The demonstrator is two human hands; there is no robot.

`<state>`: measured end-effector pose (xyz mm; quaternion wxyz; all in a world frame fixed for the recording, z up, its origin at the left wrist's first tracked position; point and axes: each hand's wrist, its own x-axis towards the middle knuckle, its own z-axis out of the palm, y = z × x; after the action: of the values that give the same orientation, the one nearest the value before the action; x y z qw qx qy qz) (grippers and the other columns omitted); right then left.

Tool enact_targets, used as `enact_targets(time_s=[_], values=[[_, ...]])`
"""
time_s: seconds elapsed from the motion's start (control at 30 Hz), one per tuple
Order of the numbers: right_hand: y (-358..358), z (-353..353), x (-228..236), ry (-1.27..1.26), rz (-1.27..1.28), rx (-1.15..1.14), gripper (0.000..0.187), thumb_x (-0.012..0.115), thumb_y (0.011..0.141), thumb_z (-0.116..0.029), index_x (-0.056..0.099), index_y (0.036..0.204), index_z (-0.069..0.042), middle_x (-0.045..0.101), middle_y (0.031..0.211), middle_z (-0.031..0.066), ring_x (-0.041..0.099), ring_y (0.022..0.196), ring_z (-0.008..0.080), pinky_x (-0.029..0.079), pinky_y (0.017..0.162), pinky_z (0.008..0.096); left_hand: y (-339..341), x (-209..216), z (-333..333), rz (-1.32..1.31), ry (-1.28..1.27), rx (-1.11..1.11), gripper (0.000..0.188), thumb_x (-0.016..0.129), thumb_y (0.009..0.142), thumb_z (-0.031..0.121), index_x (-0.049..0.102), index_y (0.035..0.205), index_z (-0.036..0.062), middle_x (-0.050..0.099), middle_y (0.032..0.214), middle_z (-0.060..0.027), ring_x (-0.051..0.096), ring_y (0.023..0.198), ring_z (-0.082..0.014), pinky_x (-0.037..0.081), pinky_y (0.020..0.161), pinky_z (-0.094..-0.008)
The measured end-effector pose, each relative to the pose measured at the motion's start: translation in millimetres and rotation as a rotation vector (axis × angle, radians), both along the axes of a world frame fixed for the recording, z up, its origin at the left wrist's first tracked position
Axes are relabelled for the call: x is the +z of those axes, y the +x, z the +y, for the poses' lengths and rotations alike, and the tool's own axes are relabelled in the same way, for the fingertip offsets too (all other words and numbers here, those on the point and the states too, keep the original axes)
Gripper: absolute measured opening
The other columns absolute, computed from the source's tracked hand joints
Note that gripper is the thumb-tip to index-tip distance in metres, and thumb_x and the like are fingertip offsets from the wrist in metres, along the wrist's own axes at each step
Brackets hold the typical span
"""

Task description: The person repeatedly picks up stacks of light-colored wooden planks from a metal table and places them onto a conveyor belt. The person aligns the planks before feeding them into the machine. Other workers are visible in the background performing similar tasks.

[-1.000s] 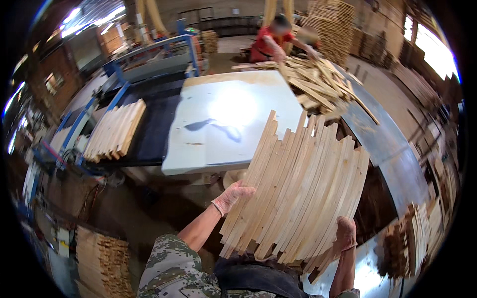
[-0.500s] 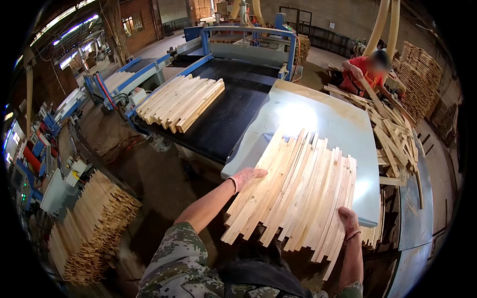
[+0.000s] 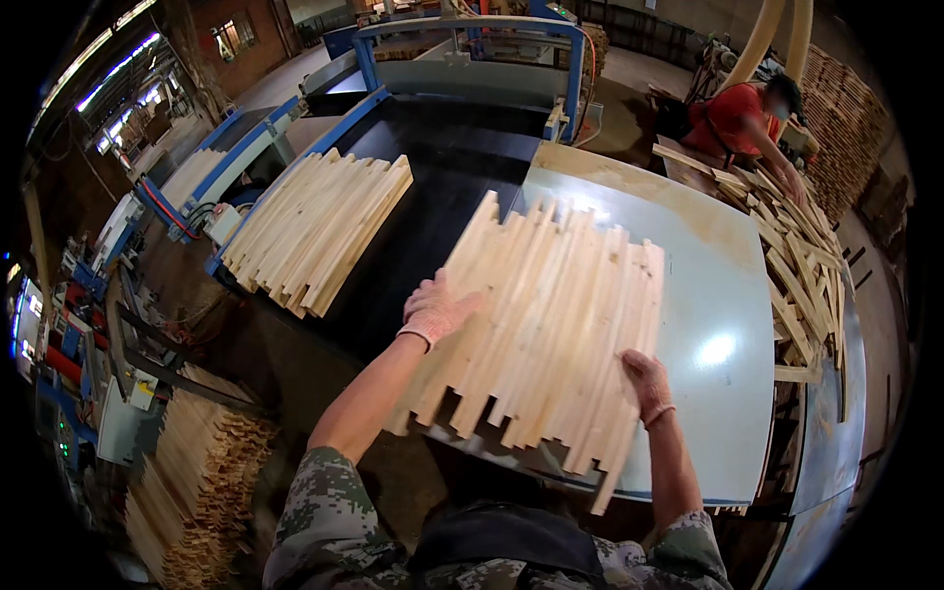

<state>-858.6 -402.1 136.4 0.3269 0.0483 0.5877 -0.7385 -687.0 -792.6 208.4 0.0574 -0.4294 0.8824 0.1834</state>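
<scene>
A wide bundle of pale wooden strips (image 3: 551,324), laid side by side with uneven ends, is pressed between my two gloved hands. My left hand (image 3: 440,312) grips its left edge, the thumb lying over the top. On the opposite edge my right hand (image 3: 648,385) is closed, near the bundle's near corner. The bundle lies over the grey metal table (image 3: 718,354), its left part near the black conveyor belt (image 3: 388,265). Whether it touches the tabletop is hidden. A similar row of strips (image 3: 320,226) rests on the belt's left side.
A blue machine frame (image 3: 467,29) spans the belt at the far end. At the right, a co-worker in red (image 3: 737,123) reaches over a loose heap of strips (image 3: 801,265). Stacked strips (image 3: 202,472) stand at the lower left, more stacks (image 3: 836,128) at the far right.
Both hands have carried the bundle left and away from me, toward the belt. My view has shifted too. The co-worker's arm now reaches down to the loose heap.
</scene>
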Motion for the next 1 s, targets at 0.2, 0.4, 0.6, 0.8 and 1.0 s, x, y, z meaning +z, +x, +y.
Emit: enact_targets(time_s=[0.2, 0.4, 0.6, 0.8, 1.0], values=[[0, -164, -5, -0.083, -0.015, 0.115, 0.021, 0.075, 0.093, -0.015, 0.063, 0.104, -0.001, 0.071, 0.095, 0.0082, 0.07, 0.084, 0.0193, 0.059, 0.073, 0.0371, 42, -42, -91, -0.063, -0.275, -0.039, 0.1, 0.043, 0.098, 0.076, 0.033, 0.166, 0.0035, 0.025, 0.175, -0.0238, 0.021, 0.162, -0.0397, 0.011, 0.131, -0.0547], [16, -274, -13, -0.031, 0.081, 0.123, 0.038, 0.08, 0.089, -0.028, 0.067, 0.108, 0.002, 0.073, 0.094, 0.009, 0.069, 0.078, 0.0184, 0.059, 0.069, 0.0362, 86, -42, -141, -0.009, -0.288, -0.074, 0.097, 0.044, 0.101, 0.072, 0.028, 0.168, 0.0046, 0.022, 0.176, -0.0238, 0.015, 0.163, -0.0409, 0.007, 0.132, -0.054], [12, -262, 72, 0.808, 0.393, 0.596, 0.072, 0.078, 0.084, -0.06, 0.069, 0.122, 0.001, 0.076, 0.097, 0.0158, 0.074, 0.084, 0.0301, 0.062, 0.073, 0.0419, 91, -42, -144, 0.002, -0.325, -0.086, 0.094, 0.048, 0.099, 0.069, 0.029, 0.169, 0.0085, 0.024, 0.176, -0.0208, 0.017, 0.163, -0.0395, 0.006, 0.131, -0.0566], [69, -299, 74, 1.186, 0.869, 0.326, 0.114, 0.074, 0.084, -0.07, 0.029, 0.167, -0.005, 0.03, 0.17, 0.0272, 0.037, 0.155, 0.0399, 0.037, 0.123, 0.0511, 95, -19, -138, 0.049, -0.225, -0.257, 0.092, 0.052, 0.096, 0.07, 0.039, 0.165, 0.0108, 0.029, 0.175, -0.0188, 0.019, 0.162, -0.037, 0.007, 0.13, -0.0566], [97, -349, 78, 1.367, 0.888, 0.281, 0.104, 0.071, 0.084, -0.07, 0.04, 0.164, -0.012, 0.033, 0.172, 0.0203, 0.027, 0.16, 0.0413, 0.028, 0.121, 0.0684, 77, -52, -84, 0.267, -0.234, -0.696, 0.072, 0.048, 0.102, 0.061, 0.046, 0.162, 0.0203, 0.033, 0.173, -0.0158, 0.025, 0.161, -0.0404, 0.006, 0.131, -0.0597]])
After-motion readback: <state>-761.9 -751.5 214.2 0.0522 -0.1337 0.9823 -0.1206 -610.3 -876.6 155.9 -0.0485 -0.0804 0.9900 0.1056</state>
